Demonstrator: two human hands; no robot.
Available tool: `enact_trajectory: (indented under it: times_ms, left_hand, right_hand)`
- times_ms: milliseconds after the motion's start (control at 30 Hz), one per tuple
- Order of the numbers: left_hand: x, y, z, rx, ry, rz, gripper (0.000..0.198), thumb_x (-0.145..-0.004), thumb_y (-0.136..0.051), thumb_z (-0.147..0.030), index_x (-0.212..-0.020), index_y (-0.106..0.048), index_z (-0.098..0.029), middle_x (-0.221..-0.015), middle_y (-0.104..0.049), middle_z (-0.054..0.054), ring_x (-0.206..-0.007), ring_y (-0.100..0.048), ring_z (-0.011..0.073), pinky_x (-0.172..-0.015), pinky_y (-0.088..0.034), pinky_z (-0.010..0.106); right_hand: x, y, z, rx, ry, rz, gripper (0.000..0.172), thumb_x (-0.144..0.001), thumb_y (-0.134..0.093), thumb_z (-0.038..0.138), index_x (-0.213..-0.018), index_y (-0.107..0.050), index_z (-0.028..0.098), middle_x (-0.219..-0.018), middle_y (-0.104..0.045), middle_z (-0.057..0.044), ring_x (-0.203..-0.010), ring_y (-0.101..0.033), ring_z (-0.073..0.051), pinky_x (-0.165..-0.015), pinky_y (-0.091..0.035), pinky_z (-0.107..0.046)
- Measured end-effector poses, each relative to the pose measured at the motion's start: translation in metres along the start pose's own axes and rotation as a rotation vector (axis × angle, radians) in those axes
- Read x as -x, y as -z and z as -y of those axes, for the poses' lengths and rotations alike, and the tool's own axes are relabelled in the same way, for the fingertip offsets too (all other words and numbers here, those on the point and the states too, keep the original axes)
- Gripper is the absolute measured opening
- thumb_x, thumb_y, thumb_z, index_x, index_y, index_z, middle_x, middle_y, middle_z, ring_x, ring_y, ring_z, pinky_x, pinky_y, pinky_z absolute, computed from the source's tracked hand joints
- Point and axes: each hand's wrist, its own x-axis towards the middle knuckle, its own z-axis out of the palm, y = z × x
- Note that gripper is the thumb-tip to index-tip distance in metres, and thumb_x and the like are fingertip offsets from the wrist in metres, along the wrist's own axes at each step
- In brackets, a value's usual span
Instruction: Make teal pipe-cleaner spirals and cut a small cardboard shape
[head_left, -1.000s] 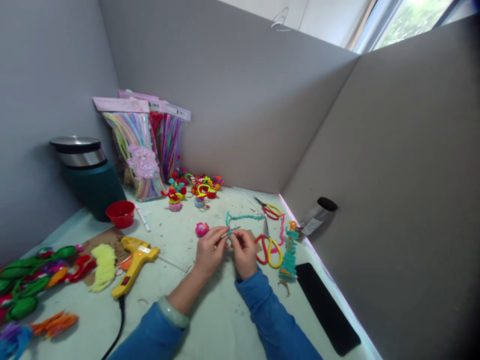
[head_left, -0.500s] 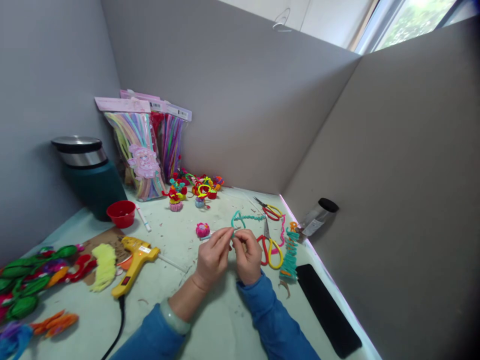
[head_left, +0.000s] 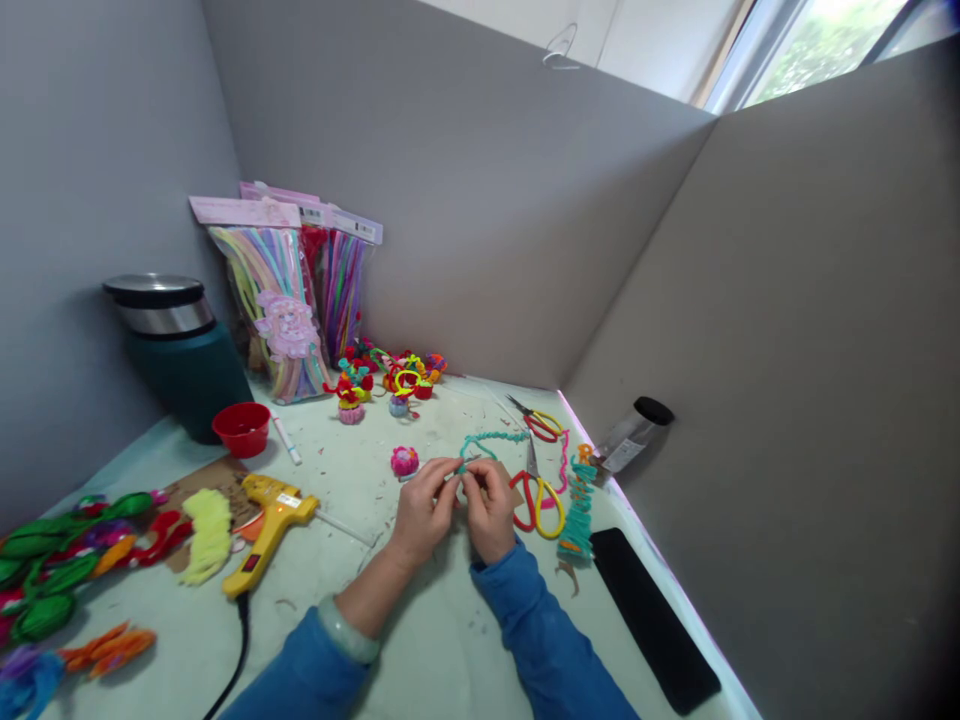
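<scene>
A teal twisted pipe cleaner [head_left: 496, 437] runs from between my fingertips back toward the scissors. My left hand [head_left: 424, 508] pinches one part of it, fingers closed. Right beside it, my right hand [head_left: 489, 508] is closed on the same strand, the fingertips of both hands nearly touching. The exact spot they grip is small and partly hidden. A pink pom-pom-like flower [head_left: 404, 461] lies just left of my left fingertips. Red-and-yellow scissors [head_left: 538, 500] rest close to the right of my right hand.
A yellow glue gun [head_left: 274, 520] lies left, beyond it a red cup [head_left: 241, 430] and a dark bottle [head_left: 184, 360]. Small colourful pieces [head_left: 405, 375] sit at the back. A teal fringed piece [head_left: 579, 505], second scissors [head_left: 538, 420] and a black strip [head_left: 652, 620] are right.
The teal strand's loop above my fingers has dropped lower and lies flatter. My right hand has shifted slightly left and down, with its fingers still pinched.
</scene>
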Motion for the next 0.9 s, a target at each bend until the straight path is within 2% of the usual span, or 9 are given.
enact_trajectory:
  times_ms: [200, 267, 367, 433, 667, 900]
  left_hand:
    - [-0.0019, 0.0003, 0.0019, 0.131, 0.033, 0.022, 0.023, -0.084, -0.046, -0.02, -0.099, -0.063, -0.015, -0.099, -0.062, 0.01, -0.053, -0.057, 0.0083, -0.054, -0.052, 0.024]
    - [-0.0029, 0.0005, 0.0035, 0.156, 0.037, 0.008, 0.022, -0.084, -0.047, -0.02, -0.097, -0.063, -0.015, -0.097, -0.062, 0.009, -0.057, -0.059, 0.0098, -0.056, -0.052, 0.024]
    - [-0.0041, 0.0008, 0.0065, 0.11, 0.022, -0.027, 0.02, -0.083, -0.05, -0.018, -0.095, -0.065, -0.015, -0.094, -0.064, 0.009, -0.081, -0.062, 0.0159, -0.071, -0.053, 0.028]
    - [-0.0046, 0.001, 0.0078, 0.084, 0.018, -0.042, 0.019, -0.082, -0.051, -0.018, -0.094, -0.065, -0.015, -0.094, -0.064, 0.009, -0.087, -0.061, 0.0172, -0.075, -0.052, 0.029]
    - [-0.0062, 0.0015, 0.0037, 0.064, 0.022, -0.067, 0.018, -0.079, -0.055, -0.019, -0.092, -0.067, -0.017, -0.091, -0.067, 0.008, -0.083, -0.062, 0.017, -0.073, -0.051, 0.028]
    - [-0.0058, 0.0007, 0.0043, 0.085, 0.108, -0.128, 0.015, -0.075, -0.059, -0.023, -0.086, -0.069, -0.018, -0.085, -0.068, 0.006, -0.076, -0.062, 0.0161, -0.068, -0.05, 0.026]
  right_hand:
    - [-0.0005, -0.0004, -0.0016, -0.002, 0.011, -0.008, 0.007, -0.085, -0.049, 0.017, -0.082, -0.055, 0.019, -0.079, -0.055, -0.002, -0.078, -0.054, -0.017, -0.071, -0.044, -0.031]
    - [-0.0004, -0.0006, -0.0016, -0.001, 0.017, -0.004, 0.007, -0.085, -0.05, 0.017, -0.083, -0.055, 0.02, -0.079, -0.056, -0.002, -0.079, -0.054, -0.017, -0.072, -0.044, -0.032]
    - [0.0, -0.0009, -0.0009, -0.012, 0.002, 0.013, 0.007, -0.085, -0.049, 0.016, -0.085, -0.056, 0.019, -0.081, -0.056, -0.003, -0.081, -0.055, -0.017, -0.073, -0.045, -0.031]
    - [0.0003, -0.0011, -0.0004, -0.018, -0.012, 0.03, 0.009, -0.085, -0.049, 0.016, -0.086, -0.057, 0.019, -0.082, -0.056, -0.003, -0.081, -0.055, -0.017, -0.073, -0.045, -0.03]
    - [0.0009, 0.0004, -0.0001, 0.012, -0.013, 0.038, 0.013, -0.085, -0.047, 0.018, -0.091, -0.058, 0.018, -0.086, -0.058, -0.006, -0.084, -0.056, -0.018, -0.073, -0.045, -0.03]
    - [0.002, 0.0011, 0.0018, 0.02, 0.013, 0.114, 0.017, -0.085, -0.044, 0.018, -0.096, -0.058, 0.018, -0.091, -0.059, -0.007, -0.089, -0.056, -0.02, -0.08, -0.045, -0.034]
